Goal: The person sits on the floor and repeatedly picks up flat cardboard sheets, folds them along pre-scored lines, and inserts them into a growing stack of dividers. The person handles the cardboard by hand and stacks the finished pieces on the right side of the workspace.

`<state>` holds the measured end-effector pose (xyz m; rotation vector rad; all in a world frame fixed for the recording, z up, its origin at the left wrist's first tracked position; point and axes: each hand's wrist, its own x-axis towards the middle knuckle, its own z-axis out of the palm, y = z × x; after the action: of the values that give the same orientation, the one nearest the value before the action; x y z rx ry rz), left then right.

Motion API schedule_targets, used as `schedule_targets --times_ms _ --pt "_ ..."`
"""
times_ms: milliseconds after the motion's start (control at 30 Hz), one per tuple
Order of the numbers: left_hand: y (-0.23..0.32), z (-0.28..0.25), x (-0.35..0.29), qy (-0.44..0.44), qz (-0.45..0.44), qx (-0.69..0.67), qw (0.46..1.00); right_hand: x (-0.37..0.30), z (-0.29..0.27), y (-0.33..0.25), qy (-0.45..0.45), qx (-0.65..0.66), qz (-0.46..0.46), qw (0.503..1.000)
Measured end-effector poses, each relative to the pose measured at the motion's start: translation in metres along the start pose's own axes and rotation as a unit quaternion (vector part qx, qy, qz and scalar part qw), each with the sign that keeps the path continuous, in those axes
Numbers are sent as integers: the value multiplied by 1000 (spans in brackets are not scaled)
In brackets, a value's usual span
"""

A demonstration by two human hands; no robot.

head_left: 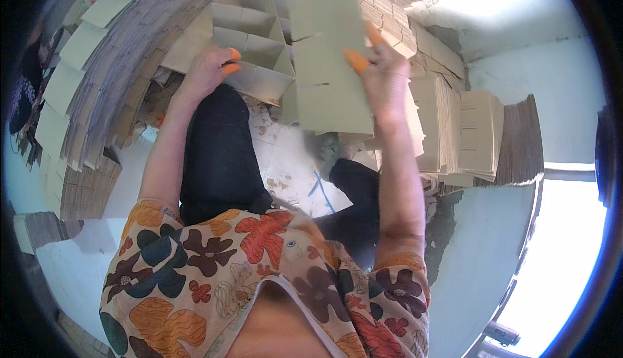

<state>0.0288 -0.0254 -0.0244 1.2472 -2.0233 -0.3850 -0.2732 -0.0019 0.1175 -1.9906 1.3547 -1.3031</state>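
Observation:
Orange finger covers sit on the thumb and a fingertip of both hands. My left hand [207, 71] is closed at the left corner of a cardboard divider grid [258, 80], whose crossed walls form several open cells. My right hand [387, 76] pinches the right edge of a long pale slotted cardboard strip [332, 98], thumb on its face. Short slits show along the strip's left side. This strip stands upright against the grid's right side and hides part of it; whether their slots interlock I cannot tell.
A long curved row of stacked cardboard pieces [139, 47] runs along the left. More cardboard stacks [483, 131] stand at the right by a pale wall [532, 79]. My dark-trousered knee [217, 144] is below the grid, with scraps on the tiled floor [285, 163].

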Motion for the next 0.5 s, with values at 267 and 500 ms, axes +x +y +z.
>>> schedule_targets --times_ms 267,500 --pt "4 0 1 -14 8 1 1000 27 82 -16 -22 -103 -89 990" --pt "6 2 3 -6 -3 26 1000 38 111 -3 -76 -133 -72 986"
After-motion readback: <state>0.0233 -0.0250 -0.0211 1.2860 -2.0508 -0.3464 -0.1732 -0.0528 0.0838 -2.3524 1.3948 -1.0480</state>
